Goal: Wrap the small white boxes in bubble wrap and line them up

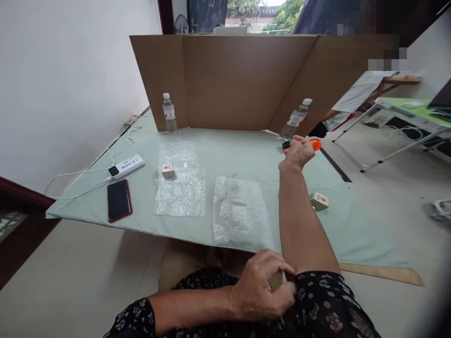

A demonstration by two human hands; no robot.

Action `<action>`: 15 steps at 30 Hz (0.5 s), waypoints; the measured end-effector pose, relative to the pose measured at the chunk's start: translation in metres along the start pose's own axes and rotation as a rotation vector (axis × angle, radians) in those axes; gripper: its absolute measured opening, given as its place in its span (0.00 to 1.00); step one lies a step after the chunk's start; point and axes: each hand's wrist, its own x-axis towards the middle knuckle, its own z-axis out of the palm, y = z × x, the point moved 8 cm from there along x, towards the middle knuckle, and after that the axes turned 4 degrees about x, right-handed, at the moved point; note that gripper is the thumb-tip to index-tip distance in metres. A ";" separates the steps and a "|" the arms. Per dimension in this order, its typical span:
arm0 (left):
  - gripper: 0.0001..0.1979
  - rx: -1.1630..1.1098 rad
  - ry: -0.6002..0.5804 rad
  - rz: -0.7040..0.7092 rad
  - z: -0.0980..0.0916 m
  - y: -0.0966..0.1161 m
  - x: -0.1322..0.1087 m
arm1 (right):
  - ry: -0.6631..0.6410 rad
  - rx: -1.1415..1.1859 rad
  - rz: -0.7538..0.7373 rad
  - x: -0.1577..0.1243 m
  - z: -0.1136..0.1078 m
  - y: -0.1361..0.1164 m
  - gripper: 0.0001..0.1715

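The person's right hand (pixel 299 152) reaches to the far right of the pale green cloth-covered tabletop (pixel 243 152), its fingers closed around the middle of an orange tool with a black and blue end (pixel 315 145). The tool lies across the hand, the orange part showing to its right and the dark end to its left; the fingers hide the rest. Just beyond the hand stands a clear plastic water bottle with a white cap (pixel 296 118), in front of a brown cardboard screen (pixel 243 80). Nearer the body, to the right of the forearm, sits a small cream box with a red mark (pixel 320 201). The left hand (pixel 262 286) is at the near edge, beside the black floral right sleeve (pixel 327 300), thumb and fingers curved with a gap between; whether they pinch the fabric cannot be told. Left of the right forearm, well short of the tool, lies a sheet of clear bubble wrap (pixel 239 211), with another clear bubble-wrap sheet (pixel 179 197) farther left.
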 end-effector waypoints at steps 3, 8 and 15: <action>0.21 0.070 0.071 -0.057 -0.004 -0.002 0.006 | -0.001 0.010 0.054 -0.001 -0.010 0.009 0.04; 0.15 0.009 -0.088 -0.085 0.012 0.000 -0.009 | 0.000 0.022 0.155 -0.002 -0.030 0.020 0.04; 0.20 0.072 -0.062 -0.107 0.015 0.010 0.006 | 0.070 0.067 0.290 0.010 -0.056 0.032 0.09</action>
